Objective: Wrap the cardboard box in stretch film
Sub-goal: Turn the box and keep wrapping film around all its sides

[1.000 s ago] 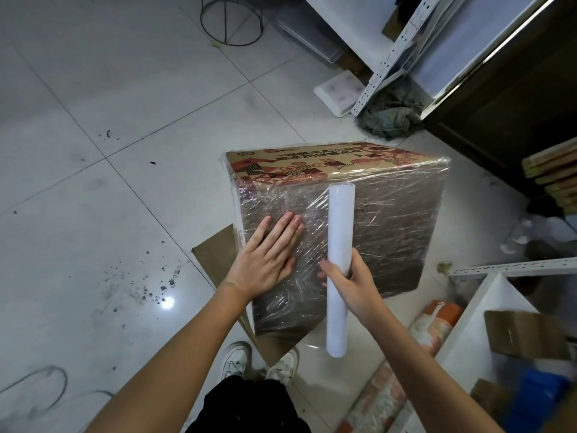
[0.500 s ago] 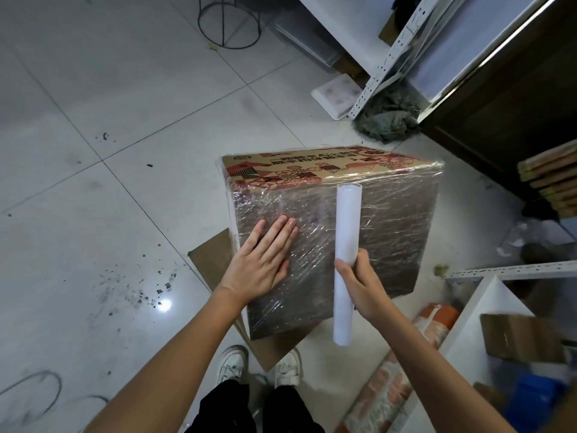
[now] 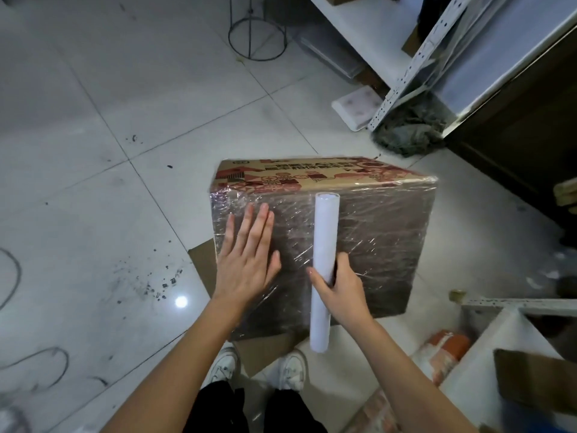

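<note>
Film roll (image 3: pixel 324 242) in right hand (image 3: pixel 342 289)

Bare forearms, no sleeves — black trousers (image 3: pixel 218 407) and white lace-up sneakers (image 3: pixel 223 365) below.

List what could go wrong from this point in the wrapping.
1. The left hand lies flat on the film near the cardboard box's left edge; if it lifts early, the loose film there may slacken or peel.
2. The right hand grips the stretch film roll at mid-length only, so the roll could tilt and the film bunch unevenly.
3. The box rests on a loose cardboard sheet, so pulling hard may slide it.
</note>
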### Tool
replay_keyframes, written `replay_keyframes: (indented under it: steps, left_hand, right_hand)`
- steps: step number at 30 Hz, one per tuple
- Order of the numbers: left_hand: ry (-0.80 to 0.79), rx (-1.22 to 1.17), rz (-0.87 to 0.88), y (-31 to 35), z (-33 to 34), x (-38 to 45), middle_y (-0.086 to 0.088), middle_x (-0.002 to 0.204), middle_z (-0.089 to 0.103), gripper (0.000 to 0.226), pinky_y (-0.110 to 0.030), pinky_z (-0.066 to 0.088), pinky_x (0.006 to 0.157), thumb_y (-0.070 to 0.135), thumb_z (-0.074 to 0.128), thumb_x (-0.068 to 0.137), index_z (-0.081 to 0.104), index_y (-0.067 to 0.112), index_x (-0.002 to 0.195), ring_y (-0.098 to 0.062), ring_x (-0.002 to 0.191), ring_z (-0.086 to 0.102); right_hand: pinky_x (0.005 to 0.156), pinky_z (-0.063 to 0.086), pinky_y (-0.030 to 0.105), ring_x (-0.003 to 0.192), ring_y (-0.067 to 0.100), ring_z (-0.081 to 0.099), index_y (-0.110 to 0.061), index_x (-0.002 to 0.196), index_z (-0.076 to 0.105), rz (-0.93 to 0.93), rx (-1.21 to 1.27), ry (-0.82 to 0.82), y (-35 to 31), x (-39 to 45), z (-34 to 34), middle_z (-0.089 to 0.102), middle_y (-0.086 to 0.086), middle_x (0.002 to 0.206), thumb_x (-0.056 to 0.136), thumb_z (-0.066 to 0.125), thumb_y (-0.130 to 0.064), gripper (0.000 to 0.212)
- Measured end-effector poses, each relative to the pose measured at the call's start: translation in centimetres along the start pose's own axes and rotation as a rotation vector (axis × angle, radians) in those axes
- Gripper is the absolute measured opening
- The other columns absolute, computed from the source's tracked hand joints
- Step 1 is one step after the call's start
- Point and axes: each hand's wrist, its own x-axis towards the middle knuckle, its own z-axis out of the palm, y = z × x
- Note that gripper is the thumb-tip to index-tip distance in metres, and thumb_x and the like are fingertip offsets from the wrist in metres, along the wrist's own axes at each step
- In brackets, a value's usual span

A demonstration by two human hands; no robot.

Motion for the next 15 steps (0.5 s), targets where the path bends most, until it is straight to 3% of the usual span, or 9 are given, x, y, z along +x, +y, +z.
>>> replay_keyframes:
  steps: [4,7,11,13,15]
  left_hand:
    - [-0.052,0.068,-0.128,1.7,1.9,1.4,-0.01,0.158,0.005,0.065,-0.044,0.0,0.118,0.04,0.029,0.097,0.007,0.006,0.148,-0.02,0.146,-0.009]
    - [-0.014,0.107,-0.116,1.3,2.6,1.2,-0.004,0.159,-0.011,0.064,-0.044,0.002,0.118,0.041,0.028,0.096,0.01,0.007,0.148,-0.02,0.146,-0.006]
    - [0.028,0.09,-0.105,1.3,2.5,1.0,-0.002,0.159,-0.011,0.062,-0.046,0.004,0.118,0.039,0.028,0.096,0.016,0.006,0.147,-0.021,0.146,-0.001]
    - [0.032,0.103,-0.108,1.4,2.4,0.8,-0.002,0.159,-0.011,0.062,-0.045,0.003,0.118,0.039,0.029,0.095,0.016,0.006,0.146,-0.021,0.146,-0.002]
    - [0.035,0.119,-0.11,1.5,2.3,0.9,-0.003,0.159,-0.013,0.063,-0.045,0.002,0.118,0.039,0.029,0.095,0.015,0.005,0.146,-0.021,0.146,-0.004]
  right_hand:
    - [0.059,0.055,0.032,0.07,0.007,0.06,-0.032,0.083,0.034,-0.065,0.007,-0.008,0.6,0.1,-0.2,0.054,-0.011,0.079,0.079,0.06,-0.056,0.036]
    - [0.063,0.056,0.036,0.074,0.01,0.062,-0.029,0.088,0.035,-0.085,0.058,-0.022,0.8,0.0,-0.5,0.053,-0.013,0.081,0.078,0.065,-0.052,0.04]
    - [0.06,0.053,0.02,0.081,-0.001,0.06,-0.043,0.091,0.034,-0.04,0.336,-0.003,0.4,-0.1,-0.8,0.053,-0.013,0.086,0.063,0.075,-0.047,0.049]
    - [0.06,0.051,0.013,0.085,-0.006,0.059,-0.049,0.094,0.037,0.004,0.424,-0.07,0.5,0.0,-0.9,0.057,-0.018,0.09,0.063,0.079,-0.04,0.053]
    - [0.061,0.051,0.014,0.086,-0.003,0.061,-0.049,0.096,0.046,0.045,0.395,-0.103,0.7,0.0,-1.2,0.06,-0.024,0.088,0.063,0.079,-0.045,0.047]
